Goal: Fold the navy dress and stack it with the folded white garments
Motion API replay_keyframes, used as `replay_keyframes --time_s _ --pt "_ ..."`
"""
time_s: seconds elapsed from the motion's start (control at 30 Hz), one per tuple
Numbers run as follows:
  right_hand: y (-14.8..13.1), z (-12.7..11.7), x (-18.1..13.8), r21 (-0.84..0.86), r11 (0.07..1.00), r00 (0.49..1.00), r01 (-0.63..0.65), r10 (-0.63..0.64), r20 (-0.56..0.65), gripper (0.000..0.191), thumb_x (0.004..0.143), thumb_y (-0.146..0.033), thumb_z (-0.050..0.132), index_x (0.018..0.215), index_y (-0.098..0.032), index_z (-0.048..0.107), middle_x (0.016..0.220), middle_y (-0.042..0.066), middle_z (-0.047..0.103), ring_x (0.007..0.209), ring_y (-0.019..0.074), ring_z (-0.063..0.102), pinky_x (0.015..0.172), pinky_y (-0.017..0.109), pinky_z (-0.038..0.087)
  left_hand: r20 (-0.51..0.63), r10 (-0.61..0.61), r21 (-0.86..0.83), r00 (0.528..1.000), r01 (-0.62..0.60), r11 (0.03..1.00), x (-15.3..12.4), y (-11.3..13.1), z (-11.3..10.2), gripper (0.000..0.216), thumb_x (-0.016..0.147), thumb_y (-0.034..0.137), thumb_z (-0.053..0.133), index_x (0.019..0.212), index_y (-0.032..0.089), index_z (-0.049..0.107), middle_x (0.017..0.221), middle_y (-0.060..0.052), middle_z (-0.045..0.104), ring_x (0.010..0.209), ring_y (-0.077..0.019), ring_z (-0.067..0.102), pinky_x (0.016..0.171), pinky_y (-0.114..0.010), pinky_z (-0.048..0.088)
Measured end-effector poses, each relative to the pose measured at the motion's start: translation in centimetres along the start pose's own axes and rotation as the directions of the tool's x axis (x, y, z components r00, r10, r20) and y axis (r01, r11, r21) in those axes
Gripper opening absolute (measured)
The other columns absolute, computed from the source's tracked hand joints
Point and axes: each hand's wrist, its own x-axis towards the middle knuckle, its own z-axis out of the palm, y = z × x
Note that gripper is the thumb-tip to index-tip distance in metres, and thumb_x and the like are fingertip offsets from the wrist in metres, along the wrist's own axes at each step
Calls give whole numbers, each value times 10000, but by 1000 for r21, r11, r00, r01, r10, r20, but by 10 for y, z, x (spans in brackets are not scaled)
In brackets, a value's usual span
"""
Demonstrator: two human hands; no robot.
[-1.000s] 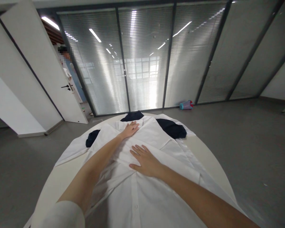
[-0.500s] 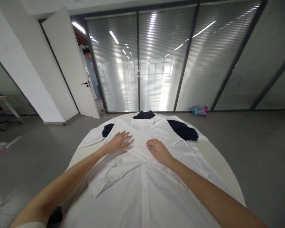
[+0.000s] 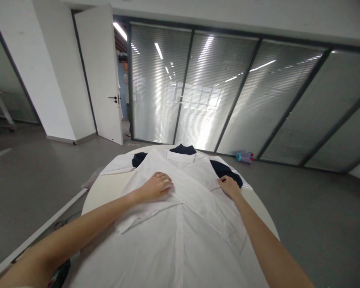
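A white button-front shirt (image 3: pixel 165 244) is spread over a round table, its collar at the far end and its sleeves folded across its front. Beneath it lies another garment with navy parts (image 3: pixel 183 149) and white sleeves, showing past the shirt's shoulders and collar. My left hand (image 3: pixel 156 186) rests on the shirt's chest, fingers slightly bent and lying over the cloth. At the right side of the shirt, beside a navy patch, my right hand (image 3: pixel 230 187) has its fingers pinched on the white fabric. Its fingertips are partly hidden.
The round table's pale rim (image 3: pixel 91 204) shows on both sides of the clothes. A striped blue and red bundle (image 3: pixel 245 157) lies on the floor by the glass partition (image 3: pixel 210 96). A person (image 3: pixel 126 92) stands beyond the half-open white door (image 3: pixel 100 76).
My right hand has moved right, from the shirt's middle to its side near the navy patch. The left hand has shifted slightly, its fingers less spread. The view has tilted and turned.
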Motion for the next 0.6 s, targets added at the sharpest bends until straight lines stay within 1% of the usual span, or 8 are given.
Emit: replay_keyframes --time_s 0.07,0.13,0.2,0.3,0.37,0.43,0.53,0.6 --pt "6 3 3 -7 1000 1000 -9 9 11 248 892 -394 588 970 -194 712 1034 108 727 1004 286 672 807 340 480 20 258 -58 966 -257 965 18 46 -1 226 951 252 573 1149 235 682 1203 -75 689 1148 -222 614 1045 -381 409" --pt "8 6 5 -14 1000 1000 -17 17 12 262 888 -404 595 973 -183 707 1038 112 729 1012 278 673 819 328 481 43 476 -145 878 -466 873 33 95 6 216 955 290 592 1145 222 669 1174 -58 700 1082 -191 644 978 -317 456" --pt "10 6 7 -21 999 1000 -25 26 15 276 881 -411 603 965 -170 708 1035 121 730 1009 273 676 820 316 483 68 631 -179 773 -612 770 44 141 20 225 966 326 576 1144 225 669 1173 -41 704 1040 -183 660 915 -303 494" --pt "12 2 9 -27 999 998 -44 45 32 277 858 -413 633 917 -155 714 962 134 733 945 262 691 780 297 491 73 781 -125 620 -772 624 52 194 47 274 973 323 524 1182 230 674 1257 -49 671 1149 -194 628 876 -322 513" --pt "13 -2 12 -26 998 996 -62 64 65 278 851 -424 648 858 -153 713 862 128 730 855 251 701 725 286 496 46 828 -47 559 -826 561 56 216 63 335 977 302 481 1242 208 662 1334 -63 632 1272 -190 556 925 -322 499" --pt "13 -6 16 -19 996 990 -84 85 116 294 855 -434 649 795 -152 702 762 112 713 746 230 697 655 272 493 11 826 13 564 -826 564 61 229 74 416 986 322 436 1329 168 614 1400 -75 591 1341 -195 497 995 -339 472" --pt "13 -9 23 -5 993 976 -115 114 184 294 856 -415 656 750 -144 689 686 85 683 649 193 671 564 242 470 -3 762 12 647 -762 647 69 240 84 491 990 357 399 1404 133 541 1390 -83 603 1299 -215 535 1064 -384 429" --pt "12 -10 27 0 991 969 -131 128 213 280 848 -392 668 736 -136 688 648 71 661 623 183 656 527 230 457 23 732 -21 681 -732 681 75 244 89 480 975 350 425 1385 131 549 1331 -85 643 1216 -219 595 1071 -413 417"
